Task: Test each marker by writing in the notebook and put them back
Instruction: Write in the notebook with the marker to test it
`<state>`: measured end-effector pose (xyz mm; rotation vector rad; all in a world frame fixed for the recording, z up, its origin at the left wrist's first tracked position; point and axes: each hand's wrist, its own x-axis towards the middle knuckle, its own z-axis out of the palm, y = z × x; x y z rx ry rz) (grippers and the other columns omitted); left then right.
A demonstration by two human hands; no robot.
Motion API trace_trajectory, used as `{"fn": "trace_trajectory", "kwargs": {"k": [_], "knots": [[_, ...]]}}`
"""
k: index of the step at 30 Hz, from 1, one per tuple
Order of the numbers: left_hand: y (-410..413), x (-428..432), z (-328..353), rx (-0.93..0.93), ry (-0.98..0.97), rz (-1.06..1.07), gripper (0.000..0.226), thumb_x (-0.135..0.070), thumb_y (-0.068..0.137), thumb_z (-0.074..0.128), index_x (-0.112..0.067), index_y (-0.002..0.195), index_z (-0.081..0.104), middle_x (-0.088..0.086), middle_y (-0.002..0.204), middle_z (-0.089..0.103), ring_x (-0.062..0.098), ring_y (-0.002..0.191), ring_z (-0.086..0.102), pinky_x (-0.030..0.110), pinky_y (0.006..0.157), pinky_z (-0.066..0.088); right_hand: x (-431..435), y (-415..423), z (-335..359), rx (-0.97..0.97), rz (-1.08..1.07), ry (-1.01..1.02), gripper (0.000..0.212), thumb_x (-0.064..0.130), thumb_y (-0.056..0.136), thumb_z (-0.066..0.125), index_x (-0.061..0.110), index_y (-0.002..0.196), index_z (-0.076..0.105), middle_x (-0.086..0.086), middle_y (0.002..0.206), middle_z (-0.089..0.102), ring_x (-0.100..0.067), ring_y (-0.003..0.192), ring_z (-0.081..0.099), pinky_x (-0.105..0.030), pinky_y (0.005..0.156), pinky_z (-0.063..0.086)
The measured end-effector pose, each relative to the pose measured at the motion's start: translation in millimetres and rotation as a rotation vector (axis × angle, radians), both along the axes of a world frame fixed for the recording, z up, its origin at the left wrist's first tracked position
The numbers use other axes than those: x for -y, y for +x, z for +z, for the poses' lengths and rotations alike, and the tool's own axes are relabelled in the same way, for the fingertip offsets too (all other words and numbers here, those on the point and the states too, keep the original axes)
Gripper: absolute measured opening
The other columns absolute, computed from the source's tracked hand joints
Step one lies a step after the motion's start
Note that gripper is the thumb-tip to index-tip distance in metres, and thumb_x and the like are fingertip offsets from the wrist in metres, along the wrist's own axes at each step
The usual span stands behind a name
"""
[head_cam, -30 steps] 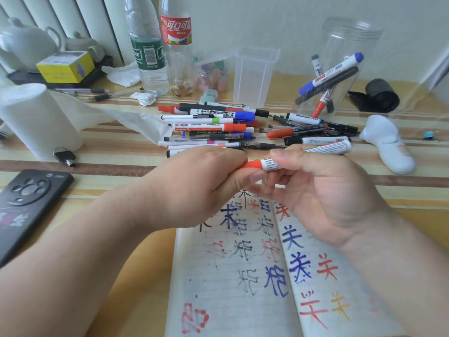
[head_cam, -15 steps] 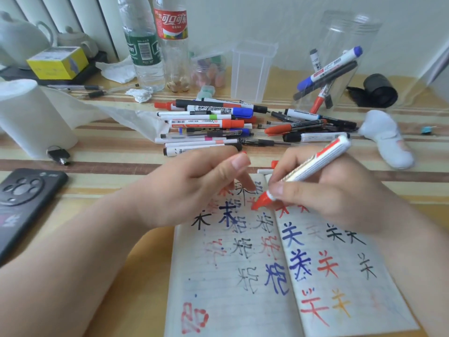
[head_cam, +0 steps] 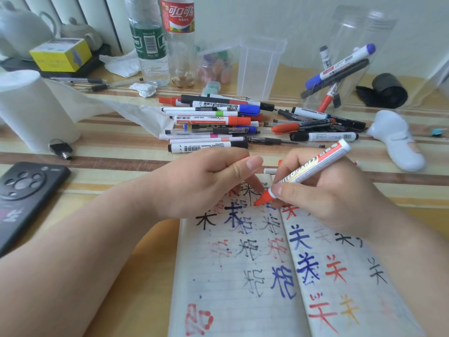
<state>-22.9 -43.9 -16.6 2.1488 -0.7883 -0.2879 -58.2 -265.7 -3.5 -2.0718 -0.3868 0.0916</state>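
Striped table (head_cam: 102, 164), open notebook (head_cam: 243, 288), marker pile (head_cam: 218, 122), phone (head_cam: 24, 190), paper roll (head_cam: 31, 110)

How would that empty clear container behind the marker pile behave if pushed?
The clear container looks empty and thin-walled, so probably light. It stands tall and upright, so a high push would likely tip it; a low one might slide it.

The marker (head_cam: 313, 167) has a glossy white plastic barrel. The notebook (head_cam: 230, 288) is matt ruled paper, with ink soaked through. The worktop (head_cam: 109, 161) looks like striped woven cloth with a slight sheen. At its left edge lie a matt black phone (head_cam: 24, 190) and a soft paper roll (head_cam: 29, 110). At the far edge stand clear, shiny plastic bottles (head_cam: 150, 45).
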Motion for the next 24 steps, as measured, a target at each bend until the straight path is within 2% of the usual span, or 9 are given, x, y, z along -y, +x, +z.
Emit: {"fn": "trace_trajectory", "kwargs": {"k": [4, 8, 11, 14, 17, 20, 24], "knots": [[0.6, -0.4, -0.4, -0.02, -0.003, -0.007, 0.051, -0.056, 0.103, 0.032, -0.03, 0.106, 0.075, -0.026, 0.087, 0.064, 0.001, 0.095, 0.063, 0.025, 0.087, 0.045, -0.8, 0.3, -1.8, 0.004, 0.0, -0.005, 0.011, 0.027, 0.075, 0.073, 0.019, 0.073, 0.067, -0.011, 0.067, 0.068, -0.027, 0.064, 0.061, -0.036, 0.058, 0.046], [1.2, -1.0, -0.3, -0.026, -0.001, -0.002, 0.05, -0.057, 0.103, 0.032, -0.031, 0.105, 0.074, -0.022, 0.088, 0.065, 0.003, 0.094, 0.064, 0.028, 0.088, 0.048, -0.8, 0.8, -1.6, 0.005, 0.006, -0.004, 0.017, 0.015, 0.084, 0.08, 0.017, 0.074, 0.067, -0.009, 0.067, 0.068, -0.024, 0.063, 0.062, -0.026, 0.055, 0.046], [0.5, -0.1, 0.1, -0.032, 0.001, -0.005, 0.048, -0.059, 0.101, 0.032, -0.032, 0.101, 0.072, -0.021, 0.08, 0.062, 0.004, 0.085, 0.062, 0.029, 0.082, 0.048, -2.8, -0.1, -1.3, 0.004, -0.006, -0.026, 0.013, 0.026, 0.078, 0.076, 0.019, 0.074, 0.067, -0.002, 0.062, 0.065, -0.012, 0.056, 0.057, -0.019, 0.052, 0.042], [-0.4, 0.4, 1.4, -0.035, 0.001, -0.008, 0.045, -0.057, 0.103, 0.032, -0.034, 0.096, 0.07, -0.026, 0.075, 0.06, 0.001, 0.079, 0.06, 0.026, 0.078, 0.044, -3.0, -0.2, -1.9, 0.008, -0.008, -0.064, 0.015, 0.025, 0.081, 0.079, 0.019, 0.075, 0.067, -0.004, 0.062, 0.063, -0.009, 0.056, 0.055, -0.02, 0.052, 0.043], [-0.9, 0.5, 2.3, -0.039, 0.01, -0.003, 0.046, -0.058, 0.103, 0.032, -0.034, 0.099, 0.071, -0.022, 0.082, 0.065, 0.005, 0.087, 0.064, 0.032, 0.082, 0.051, -3.4, -1.5, -0.4, 0.021, -0.01, -0.111, 0.015, 0.016, 0.084, 0.079, 0.017, 0.076, 0.067, -0.008, 0.063, 0.062, -0.017, 0.057, 0.056, -0.025, 0.051, 0.042], [-2.1, 0.5, 3.1, -0.029, 0.018, 0.011, 0.05, -0.059, 0.103, 0.032, -0.032, 0.103, 0.074, -0.017, 0.085, 0.067, 0.007, 0.09, 0.065, 0.034, 0.086, 0.053, -3.6, -1.5, -1.4, 0.026, -0.013, -0.123, 0.016, 0.021, 0.084, 0.079, 0.02, 0.074, 0.066, -0.01, 0.064, 0.063, -0.024, 0.06, 0.057, -0.033, 0.053, 0.043], [-1.7, 1.2, 3.4, -0.031, 0.019, 0.014, 0.053, -0.06, 0.101, 0.032, -0.028, 0.104, 0.074, -0.007, 0.094, 0.071, 0.012, 0.096, 0.068, 0.041, 0.088, 0.054, -3.5, -2.8, -1.4, 0.004, 0.023, -0.117, 0.013, 0.036, 0.074, 0.073, 0.025, 0.074, 0.067, -0.009, 0.062, 0.064, -0.024, 0.06, 0.057, -0.031, 0.054, 0.044]]}}
